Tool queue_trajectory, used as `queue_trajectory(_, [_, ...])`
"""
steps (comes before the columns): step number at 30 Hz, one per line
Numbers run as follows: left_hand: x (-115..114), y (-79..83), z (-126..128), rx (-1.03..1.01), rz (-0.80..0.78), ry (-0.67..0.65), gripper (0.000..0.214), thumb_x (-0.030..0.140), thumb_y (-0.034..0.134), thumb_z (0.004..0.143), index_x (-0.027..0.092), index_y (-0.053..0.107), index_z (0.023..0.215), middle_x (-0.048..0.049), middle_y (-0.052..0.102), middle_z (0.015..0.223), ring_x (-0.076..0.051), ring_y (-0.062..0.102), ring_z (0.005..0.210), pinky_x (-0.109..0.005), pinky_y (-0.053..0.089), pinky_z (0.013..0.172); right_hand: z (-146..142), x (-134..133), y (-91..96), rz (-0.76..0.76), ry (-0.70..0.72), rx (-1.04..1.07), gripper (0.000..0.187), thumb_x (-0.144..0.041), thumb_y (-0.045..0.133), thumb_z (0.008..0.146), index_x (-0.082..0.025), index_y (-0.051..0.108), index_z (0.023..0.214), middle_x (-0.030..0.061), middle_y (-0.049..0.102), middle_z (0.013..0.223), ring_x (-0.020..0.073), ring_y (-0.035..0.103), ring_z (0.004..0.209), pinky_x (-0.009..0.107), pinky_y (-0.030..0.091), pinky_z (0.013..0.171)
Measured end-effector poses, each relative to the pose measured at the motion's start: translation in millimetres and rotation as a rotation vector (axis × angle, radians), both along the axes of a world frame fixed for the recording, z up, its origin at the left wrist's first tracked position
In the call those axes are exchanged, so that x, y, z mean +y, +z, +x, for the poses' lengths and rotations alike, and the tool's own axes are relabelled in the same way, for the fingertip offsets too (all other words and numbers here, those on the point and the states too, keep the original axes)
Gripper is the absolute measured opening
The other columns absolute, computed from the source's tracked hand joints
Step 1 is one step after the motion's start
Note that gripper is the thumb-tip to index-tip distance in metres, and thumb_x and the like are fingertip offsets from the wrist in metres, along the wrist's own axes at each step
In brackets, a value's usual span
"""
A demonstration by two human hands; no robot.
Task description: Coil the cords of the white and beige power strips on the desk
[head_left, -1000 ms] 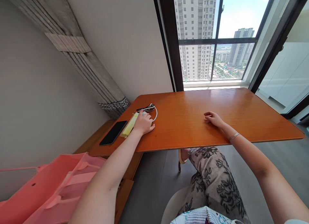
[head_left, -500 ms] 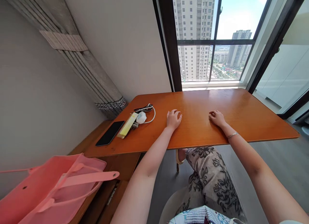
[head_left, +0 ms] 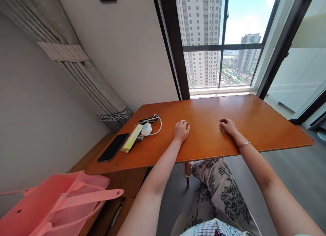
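My left hand [head_left: 181,130] rests on the orange wooden table [head_left: 254,124], fingers curled loosely with nothing in them. My right hand [head_left: 228,126] lies on the table further right, fingers bent and resting, holding nothing; a thin bracelet sits on that wrist. Left of my left hand lie a white charger plug with a coiled cable [head_left: 147,128], a yellow flat pack [head_left: 131,137] and a black phone [head_left: 113,147].
A pink tote bag [head_left: 53,202] stands at the lower left beside a low wooden bench. A gathered curtain runs along the left wall. A big window is behind the table. My patterned trousers show under the table edge.
My left hand left the charger and yellow pack and moved right to the middle of the table. The right hand stayed put. The view tilted slightly.
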State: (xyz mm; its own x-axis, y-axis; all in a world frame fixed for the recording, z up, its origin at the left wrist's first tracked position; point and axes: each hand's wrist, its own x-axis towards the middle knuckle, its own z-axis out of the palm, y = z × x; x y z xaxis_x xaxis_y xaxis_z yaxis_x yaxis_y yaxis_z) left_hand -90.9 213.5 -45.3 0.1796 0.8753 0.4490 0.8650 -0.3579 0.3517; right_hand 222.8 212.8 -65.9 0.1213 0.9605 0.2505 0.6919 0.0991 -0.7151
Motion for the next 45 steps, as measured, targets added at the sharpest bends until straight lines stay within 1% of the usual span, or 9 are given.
queue_trajectory(10, [9, -15.2, -10, -0.053, 0.033, -0.035, 0.021, 0.026, 0.049, 0.092, 0.020, 0.068, 0.101, -0.0117, 0.065, 0.118, -0.027, 0.060, 0.118, -0.043, 0.045, 0.104, -1, -4, 2.8, -0.045, 0.037, 0.009, 0.024, -0.024, 0.059, 0.084, -0.022, 0.073, 0.103, 0.0035, 0.077, 0.099, 0.0183, 0.070, 0.093, 0.033, 0.051, 0.093])
queue_trajectory(15, [12, -21.3, -12, -0.087, 0.054, -0.070, 0.018, 0.026, 0.052, 0.091, 0.021, 0.068, 0.098, -0.0106, 0.065, 0.116, -0.027, 0.061, 0.114, -0.043, 0.047, 0.102, -2, -6, 4.9, -0.039, 0.050, -0.048, 0.022, -0.025, 0.060, 0.084, -0.024, 0.074, 0.102, 0.0029, 0.077, 0.102, 0.0190, 0.070, 0.098, 0.032, 0.051, 0.094])
queue_trajectory(18, [13, -23.5, -13, -0.113, 0.056, -0.082, 0.017, 0.026, 0.052, 0.090, 0.021, 0.068, 0.097, -0.0098, 0.065, 0.113, -0.027, 0.062, 0.112, -0.043, 0.048, 0.102, -4, -8, 6.4, -0.026, 0.055, -0.100, 0.020, -0.025, 0.062, 0.084, -0.024, 0.074, 0.100, 0.0033, 0.077, 0.102, 0.0208, 0.068, 0.104, 0.034, 0.049, 0.097])
queue_trajectory(23, [14, -24.4, -15, -0.127, 0.046, -0.105, 0.016, 0.025, 0.053, 0.090, 0.020, 0.067, 0.095, -0.0093, 0.066, 0.110, -0.025, 0.063, 0.108, -0.042, 0.048, 0.101, -8, -9, 7.4, -0.029, 0.036, -0.185, 0.019, -0.027, 0.064, 0.084, -0.025, 0.076, 0.099, 0.0050, 0.075, 0.109, 0.0238, 0.063, 0.114, 0.037, 0.044, 0.102])
queue_trajectory(28, [14, -23.4, -15, -0.115, 0.019, -0.123, 0.016, 0.024, 0.053, 0.089, 0.020, 0.067, 0.095, -0.0093, 0.067, 0.109, -0.025, 0.063, 0.107, -0.043, 0.048, 0.101, -12, 5, 10.4, -0.096, -0.017, -0.230, 0.020, -0.028, 0.065, 0.083, -0.026, 0.077, 0.099, 0.0057, 0.075, 0.109, 0.0262, 0.063, 0.112, 0.038, 0.046, 0.097])
queue_trajectory(34, [11, -21.6, -15, -0.095, -0.015, -0.142, 0.016, 0.025, 0.053, 0.088, 0.020, 0.067, 0.094, -0.0089, 0.068, 0.108, -0.026, 0.064, 0.104, -0.044, 0.049, 0.098, -13, 21, 16.5, -0.113, -0.058, -0.242, 0.020, -0.027, 0.063, 0.084, -0.026, 0.077, 0.099, 0.0042, 0.077, 0.105, 0.0239, 0.065, 0.106, 0.035, 0.047, 0.094])
queue_trajectory(37, [12, -21.2, -16, -0.117, -0.027, -0.161, 0.016, 0.026, 0.053, 0.089, 0.021, 0.067, 0.094, -0.0081, 0.068, 0.107, -0.025, 0.064, 0.104, -0.043, 0.049, 0.097, -10, 19, 14.9, -0.096, -0.061, -0.232, 0.022, -0.025, 0.060, 0.087, -0.026, 0.077, 0.101, 0.0039, 0.077, 0.105, 0.0224, 0.066, 0.105, 0.035, 0.047, 0.094])
queue_trajectory(40, [13, -22.2, -18, -0.161, -0.025, -0.163, 0.015, 0.026, 0.054, 0.088, 0.021, 0.067, 0.094, -0.0076, 0.068, 0.105, -0.025, 0.064, 0.103, -0.042, 0.050, 0.096, -7, 14, 11.4, -0.072, -0.025, -0.223, 0.022, -0.026, 0.059, 0.088, -0.025, 0.076, 0.101, 0.0025, 0.077, 0.104, 0.0206, 0.066, 0.103, 0.032, 0.048, 0.093])
queue_trajectory(45, [16, -25.0, -19, -0.212, -0.026, -0.185, 0.014, 0.026, 0.055, 0.087, 0.021, 0.067, 0.093, -0.0071, 0.068, 0.102, -0.024, 0.064, 0.101, -0.041, 0.051, 0.095, -4, 10, 9.1, -0.038, 0.021, -0.231, 0.020, -0.026, 0.062, 0.087, -0.023, 0.077, 0.100, 0.0035, 0.077, 0.102, 0.0225, 0.064, 0.105, 0.034, 0.047, 0.095])
